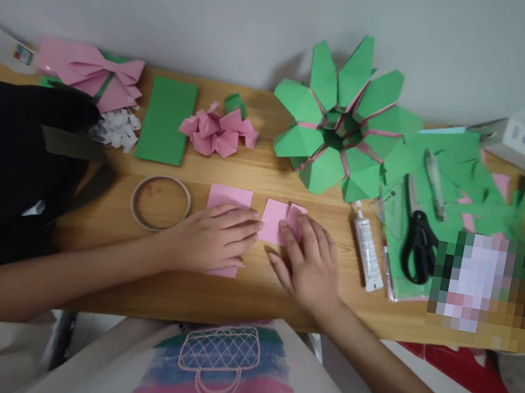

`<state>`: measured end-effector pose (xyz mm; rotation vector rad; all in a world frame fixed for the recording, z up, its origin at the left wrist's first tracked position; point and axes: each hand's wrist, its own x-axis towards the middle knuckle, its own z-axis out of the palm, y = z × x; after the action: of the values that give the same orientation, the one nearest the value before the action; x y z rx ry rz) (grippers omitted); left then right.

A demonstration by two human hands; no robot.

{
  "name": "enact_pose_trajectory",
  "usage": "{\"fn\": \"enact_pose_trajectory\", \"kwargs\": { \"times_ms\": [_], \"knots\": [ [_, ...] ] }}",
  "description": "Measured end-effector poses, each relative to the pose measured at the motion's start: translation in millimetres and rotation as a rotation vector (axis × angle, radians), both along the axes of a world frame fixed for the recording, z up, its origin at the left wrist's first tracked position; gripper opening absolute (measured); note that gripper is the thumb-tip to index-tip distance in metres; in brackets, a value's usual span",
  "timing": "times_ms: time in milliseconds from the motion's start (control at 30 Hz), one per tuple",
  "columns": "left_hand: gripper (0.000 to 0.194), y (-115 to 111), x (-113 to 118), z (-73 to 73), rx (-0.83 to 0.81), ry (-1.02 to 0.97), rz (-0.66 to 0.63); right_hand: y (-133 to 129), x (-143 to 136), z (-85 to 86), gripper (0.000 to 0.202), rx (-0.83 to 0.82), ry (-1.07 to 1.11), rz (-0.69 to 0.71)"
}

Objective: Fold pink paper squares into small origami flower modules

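My left hand lies flat over a pink paper piece near the middle of the wooden table, its fingers stretched to the right. The paper shows above and below the hand. Just right of those fingertips is a smaller pink paper with a crease or overlapping flap at its right part. My right hand rests on that smaller paper with its fingertips, fingers apart and thumb lower left. Whether the flap is folded or a separate piece, I cannot tell.
Around the table stand a tape ring, green paper stack, pink folded pieces, green paper flower, glue tube, black-handled scissors, paper scraps and a black bag.
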<state>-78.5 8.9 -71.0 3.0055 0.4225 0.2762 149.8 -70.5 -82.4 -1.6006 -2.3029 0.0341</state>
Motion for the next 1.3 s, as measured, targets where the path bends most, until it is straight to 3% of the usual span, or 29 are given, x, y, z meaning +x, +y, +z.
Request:
{"fn": "enact_pose_trajectory", "kwargs": {
  "times_ms": [133, 200, 333, 500, 733, 900, 1300],
  "knots": [
    [0.039, -1.3, 2.2, 2.2, 0.015, -0.017, 0.003, 5.3, 9.3, 2.3, 0.044, -0.055, 0.275, -0.044],
    [0.037, -1.7, 3.4, 3.6, 0.021, -0.022, 0.015, 9.9, 18.0, 5.6, 0.044, -0.082, 0.322, 0.042],
    [0.035, -2.1, 5.4, 4.8, 0.003, -0.048, 0.032, 18.2, 34.0, 16.0, 0.034, -0.043, 0.053, 0.281],
    [0.031, -1.4, 4.5, 2.6, -0.005, -0.062, 0.018, 20.5, 37.6, 23.0, 0.025, 0.050, -0.096, 0.362],
    [0.029, 3.9, 0.1, 1.6, 0.030, -0.033, -0.041, 33.0, 36.5, 13.4, 0.013, -0.118, 0.255, 0.257],
    [0.030, 5.2, -0.1, 2.8, 0.050, -0.025, -0.051, 40.1, 30.2, 11.6, 0.011, -0.222, 0.393, 0.133],
    [0.034, 3.3, 1.7, 1.2, 0.066, -0.050, -0.027, 44.2, 14.3, 4.4, 0.012, -0.153, 0.467, -0.094]
  ]
}}
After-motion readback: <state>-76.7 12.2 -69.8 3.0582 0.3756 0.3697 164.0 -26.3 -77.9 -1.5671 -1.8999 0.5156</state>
